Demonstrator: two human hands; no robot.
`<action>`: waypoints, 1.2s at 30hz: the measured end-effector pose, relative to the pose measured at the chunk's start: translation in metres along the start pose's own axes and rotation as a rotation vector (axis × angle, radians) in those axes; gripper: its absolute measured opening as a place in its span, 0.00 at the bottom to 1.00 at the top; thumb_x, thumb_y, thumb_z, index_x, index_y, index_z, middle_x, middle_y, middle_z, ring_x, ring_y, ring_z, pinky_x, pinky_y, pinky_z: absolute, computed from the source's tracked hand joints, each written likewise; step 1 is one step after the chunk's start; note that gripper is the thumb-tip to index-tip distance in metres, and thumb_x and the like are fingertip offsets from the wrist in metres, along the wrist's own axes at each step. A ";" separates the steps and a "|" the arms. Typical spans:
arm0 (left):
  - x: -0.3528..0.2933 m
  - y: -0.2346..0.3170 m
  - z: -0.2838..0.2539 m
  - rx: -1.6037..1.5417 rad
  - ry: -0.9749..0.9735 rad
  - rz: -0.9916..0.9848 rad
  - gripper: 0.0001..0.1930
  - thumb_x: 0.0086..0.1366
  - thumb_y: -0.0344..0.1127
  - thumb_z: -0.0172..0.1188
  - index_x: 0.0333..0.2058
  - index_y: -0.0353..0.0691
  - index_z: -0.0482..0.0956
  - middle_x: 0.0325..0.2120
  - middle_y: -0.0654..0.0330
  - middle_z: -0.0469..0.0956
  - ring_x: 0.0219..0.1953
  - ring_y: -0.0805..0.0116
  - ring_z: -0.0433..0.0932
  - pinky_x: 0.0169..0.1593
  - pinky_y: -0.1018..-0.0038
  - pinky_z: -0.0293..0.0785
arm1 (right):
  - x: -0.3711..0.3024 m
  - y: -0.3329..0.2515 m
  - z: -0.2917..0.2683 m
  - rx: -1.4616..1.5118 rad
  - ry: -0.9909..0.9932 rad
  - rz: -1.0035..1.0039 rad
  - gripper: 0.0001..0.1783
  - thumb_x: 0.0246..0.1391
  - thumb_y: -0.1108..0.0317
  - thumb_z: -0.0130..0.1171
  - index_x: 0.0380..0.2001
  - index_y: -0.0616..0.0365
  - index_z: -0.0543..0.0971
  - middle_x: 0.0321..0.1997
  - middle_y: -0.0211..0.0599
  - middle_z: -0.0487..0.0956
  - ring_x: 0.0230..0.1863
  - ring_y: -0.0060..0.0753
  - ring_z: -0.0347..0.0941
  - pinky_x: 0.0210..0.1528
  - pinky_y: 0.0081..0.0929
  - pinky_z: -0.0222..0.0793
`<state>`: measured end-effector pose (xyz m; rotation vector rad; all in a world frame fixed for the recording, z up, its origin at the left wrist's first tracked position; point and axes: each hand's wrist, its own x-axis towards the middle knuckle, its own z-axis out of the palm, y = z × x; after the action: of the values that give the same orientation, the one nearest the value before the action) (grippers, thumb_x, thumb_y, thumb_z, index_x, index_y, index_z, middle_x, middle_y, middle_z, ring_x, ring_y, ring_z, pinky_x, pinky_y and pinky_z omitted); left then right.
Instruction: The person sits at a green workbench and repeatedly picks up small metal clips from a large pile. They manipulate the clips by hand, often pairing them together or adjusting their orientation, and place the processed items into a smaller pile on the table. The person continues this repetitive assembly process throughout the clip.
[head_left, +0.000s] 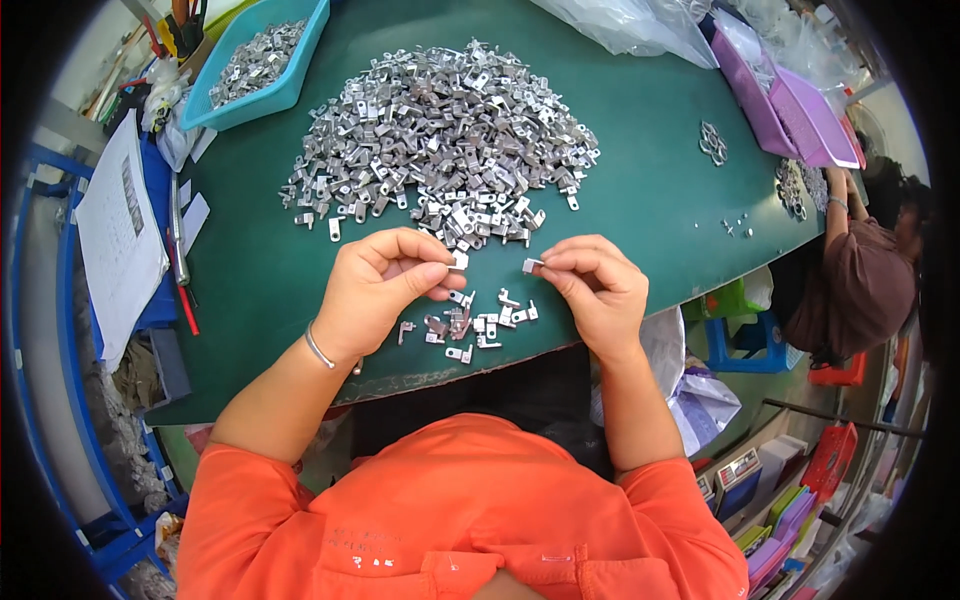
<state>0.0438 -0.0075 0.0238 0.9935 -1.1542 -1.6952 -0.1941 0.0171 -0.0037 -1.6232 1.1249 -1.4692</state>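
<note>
My left hand [395,275] pinches a small silver metal bracket [459,261] between thumb and fingertips. Opposite it, my right hand [598,290] grips another small metal bracket [532,266] the same way. Both brackets are held just above the green tabletop, apart from each other. Beyond my hands lies a large heap of small L-shaped metal brackets [430,140], many with a round hole. A loose little group of the same brackets [487,322] lies between my wrists, near the table's front edge.
A turquoise tray [292,95] of metal parts stands at the back left. At the right are purple bins [815,120], metal rings [712,143] and a co-worker in a brown top [860,280]. Papers [125,235] and a red pen [188,311] lie along the left edge.
</note>
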 end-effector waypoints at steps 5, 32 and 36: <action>-0.002 -0.004 -0.008 -0.257 -0.019 -0.169 0.06 0.62 0.24 0.58 0.38 0.34 0.74 0.33 0.55 0.79 0.32 0.69 0.81 0.36 0.77 0.80 | -0.005 0.003 -0.001 0.035 -0.009 -0.075 0.09 0.42 0.89 0.61 0.27 0.64 0.80 0.37 0.42 0.79 0.37 0.29 0.77 0.37 0.22 0.73; -0.002 0.003 -0.028 0.962 0.061 0.439 0.07 0.53 0.24 0.65 0.33 0.36 0.80 0.28 0.59 0.75 0.27 0.68 0.76 0.31 0.75 0.72 | 0.028 -0.008 0.030 -0.446 -0.276 -0.281 0.06 0.43 0.76 0.65 0.27 0.60 0.80 0.27 0.36 0.76 0.31 0.39 0.73 0.32 0.31 0.70; 0.002 -0.010 -0.018 1.116 0.078 0.546 0.11 0.50 0.27 0.68 0.35 0.39 0.80 0.28 0.60 0.73 0.29 0.64 0.75 0.32 0.72 0.72 | 0.037 -0.004 0.052 -0.715 -0.256 -0.409 0.06 0.40 0.70 0.67 0.24 0.55 0.80 0.25 0.32 0.73 0.30 0.38 0.71 0.33 0.35 0.65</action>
<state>0.0578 -0.0120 0.0092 1.1745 -2.1342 -0.4910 -0.1424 -0.0187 0.0078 -2.5768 1.3004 -1.0828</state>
